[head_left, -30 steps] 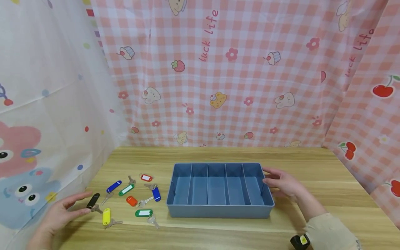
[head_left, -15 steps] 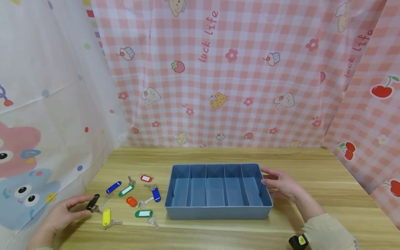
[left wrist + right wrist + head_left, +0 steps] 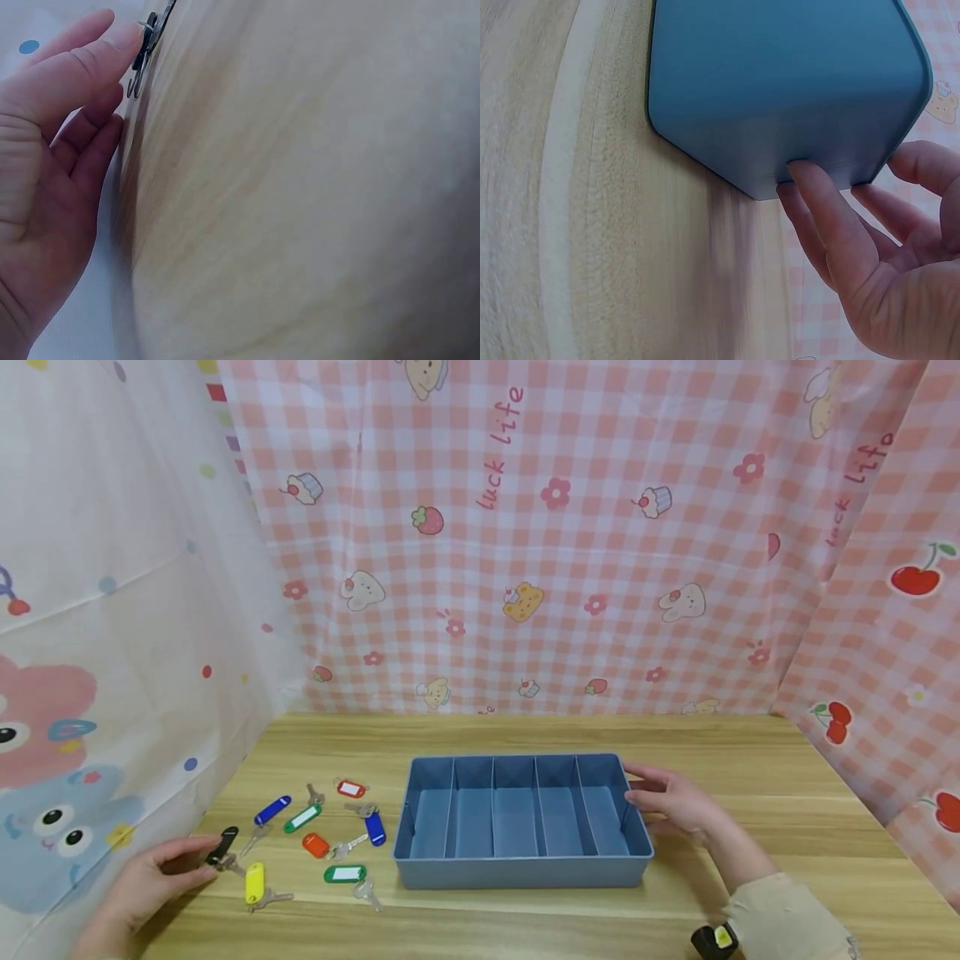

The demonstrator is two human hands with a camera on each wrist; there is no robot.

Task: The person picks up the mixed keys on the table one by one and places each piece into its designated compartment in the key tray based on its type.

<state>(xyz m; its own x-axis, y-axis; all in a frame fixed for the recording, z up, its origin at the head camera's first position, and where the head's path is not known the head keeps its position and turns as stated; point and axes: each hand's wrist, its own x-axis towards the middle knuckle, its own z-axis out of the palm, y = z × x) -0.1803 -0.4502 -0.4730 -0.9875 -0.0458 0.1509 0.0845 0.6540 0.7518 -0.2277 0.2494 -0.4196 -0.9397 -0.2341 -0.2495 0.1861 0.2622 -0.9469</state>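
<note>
At the left, a black key tag (image 3: 222, 846) with its key lies on the wooden table. My left hand (image 3: 150, 881) has its index finger and thumb at the tag's left side, seeming to pinch it; in the left wrist view, the thumb overlaps its edge. A blue-grey box (image 3: 522, 872) with several compartments stands right of the tags. My right hand (image 3: 678, 806) touches the box's right end wall with its fingertips. The right wrist view shows the fingers extended against that wall (image 3: 780, 127), not curled round it.
Between left hand and box lie keys with a yellow tag (image 3: 255, 883), blue tags (image 3: 272, 810), green tags (image 3: 303, 817) and red-orange tags (image 3: 316, 845). A checked cloth (image 3: 555, 543) hangs behind the wooden table (image 3: 517, 927).
The box has slid slightly left, with my right hand following against its end. My left thumb and index finger have drawn closer round the black key tag, which stays on the table.
</note>
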